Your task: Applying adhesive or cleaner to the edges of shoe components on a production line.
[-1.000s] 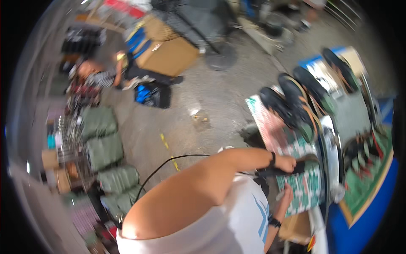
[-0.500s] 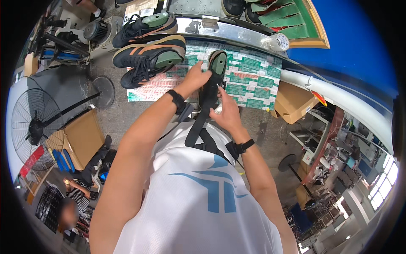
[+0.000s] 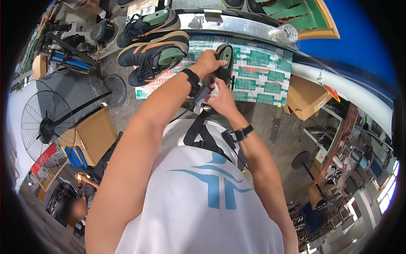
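A dark shoe point(image 3: 226, 72) stands on a table covered in green-and-white printed tape point(image 3: 262, 72). A green last point(image 3: 226, 54) with a round hole fills its heel opening at the far end. My left hand point(image 3: 208, 62) grips the shoe's left side, thumb laid across toward the opening. At the shoe's near end my right hand point(image 3: 221, 96) is closed, its fingers pinched at the front; what they pinch is too blurred to make out. To the left sit more dark shoes with lasts inside, one with orange stripes point(image 3: 146, 49) and another dark shoe point(image 3: 148, 24) behind it.
A metal rail point(image 3: 249, 28) runs behind the table, with a tape roll point(image 3: 288, 33) at its right end. Beyond lies a green-lined wooden tray point(image 3: 315, 21). Cardboard boxes point(image 3: 306, 95) stand at right; a floor fan point(image 3: 46, 125) and a seated person are at left.
My left hand has moved farther along the shoe, closer to its heel opening. My right hand has drawn in against the near end, its fingers closing more. The view has shifted slightly.
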